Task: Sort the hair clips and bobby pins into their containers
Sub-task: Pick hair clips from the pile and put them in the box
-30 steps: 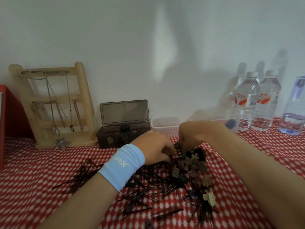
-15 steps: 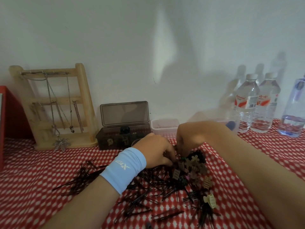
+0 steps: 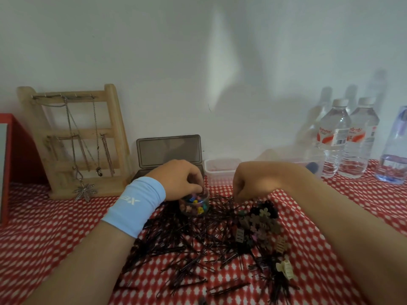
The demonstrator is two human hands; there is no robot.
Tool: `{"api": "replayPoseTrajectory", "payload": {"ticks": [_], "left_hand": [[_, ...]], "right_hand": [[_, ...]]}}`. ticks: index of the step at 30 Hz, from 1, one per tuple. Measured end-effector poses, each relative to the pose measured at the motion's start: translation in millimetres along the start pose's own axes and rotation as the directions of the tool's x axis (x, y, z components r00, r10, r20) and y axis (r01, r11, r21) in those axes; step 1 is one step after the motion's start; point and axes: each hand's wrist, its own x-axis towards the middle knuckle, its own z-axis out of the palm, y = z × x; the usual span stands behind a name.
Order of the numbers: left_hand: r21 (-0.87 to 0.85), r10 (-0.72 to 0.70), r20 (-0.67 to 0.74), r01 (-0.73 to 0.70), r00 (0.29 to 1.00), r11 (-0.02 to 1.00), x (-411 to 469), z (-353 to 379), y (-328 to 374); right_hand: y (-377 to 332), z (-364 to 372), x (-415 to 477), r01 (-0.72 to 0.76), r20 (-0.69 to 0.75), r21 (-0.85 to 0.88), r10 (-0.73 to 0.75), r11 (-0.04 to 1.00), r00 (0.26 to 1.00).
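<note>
Thin dark wire bobby pins (image 3: 187, 245) lie scattered over the red-and-white checked table (image 3: 44, 238), with chunky flower-shaped hair clips (image 3: 259, 223) heaped just right of them. Left hand (image 3: 178, 179) has its fingers curled down over a small clear round tub (image 3: 195, 205) of colourful mini clips. Right hand (image 3: 248, 181) is fisted over the pins, can't tell what it holds.

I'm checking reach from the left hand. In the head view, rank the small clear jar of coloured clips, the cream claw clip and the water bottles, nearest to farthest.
1. Small clear jar of coloured clips: right under the left hand's fingers.
2. Cream claw clip: near edge of the pile, toward the right.
3. Water bottles: far right, by the wall.
</note>
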Motion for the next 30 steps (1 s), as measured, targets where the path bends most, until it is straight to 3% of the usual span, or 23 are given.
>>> {"api": "replayPoseTrajectory", "payload": {"ticks": [3, 7, 10, 15, 17, 20, 23, 25, 27, 30], "left_hand": [[-0.051, -0.033, 0.072, 0.036, 0.997, 0.998, -0.8, -1.4, -5.1], [-0.183, -0.051, 0.175, 0.083, 0.983, 0.980, -2.5, -1.1, -3.8], [-0.231, -0.018, 0.176, 0.059, 0.984, 0.971, -1.1, 3.4, -0.3], [-0.270, 0.000, 0.081, 0.022, 0.997, 0.963, 0.0, 8.9, 1.0], [-0.268, 0.010, 0.063, 0.008, 0.998, 0.963, 0.5, 11.0, 1.0], [-0.239, 0.048, 0.023, -0.041, 0.999, 0.970, 0.7, 13.3, 5.2], [-0.044, 0.091, -0.064, -0.094, 0.994, 0.995, 0.6, 11.3, 14.6], [0.103, 0.145, -0.152, -0.130, 0.978, 0.986, -0.4, 9.1, 23.2], [0.052, 0.194, -0.196, -0.187, 0.961, 0.981, -2.5, 9.3, 32.4], [-0.087, 0.221, -0.032, -0.223, 0.975, 0.971, -6.3, 14.7, 48.5]], "right_hand": [[-3.1, -1.2, 3.0, 0.067, -0.149, 0.119, -0.049, 0.991, 0.988], [-15.4, 5.2, 11.9, 0.228, -0.390, 0.326, -0.089, 0.917, 0.917], [-26.3, 13.8, 18.0, 0.315, -0.407, 0.356, -0.157, 0.880, 0.900], [-21.9, 6.5, 13.7, 0.261, -0.393, 0.283, -0.137, 0.923, 0.909], [-12.1, -4.2, 4.6, 0.157, -0.328, 0.215, -0.080, 0.964, 0.941], [-0.4, -11.0, -4.8, 0.023, -0.078, 0.079, -0.017, 0.997, 0.997], [-1.4, -5.5, -2.3, -0.003, 0.131, -0.029, 0.007, 1.000, 0.991], [-3.9, -1.3, 1.3, 0.001, 0.181, -0.055, 0.009, 0.998, 0.983], [-5.8, 2.0, 3.3, 0.007, 0.194, -0.060, 0.005, 0.998, 0.981], [-6.1, 3.8, 3.8, 0.010, 0.161, -0.056, -0.001, 0.998, 0.987]]}}
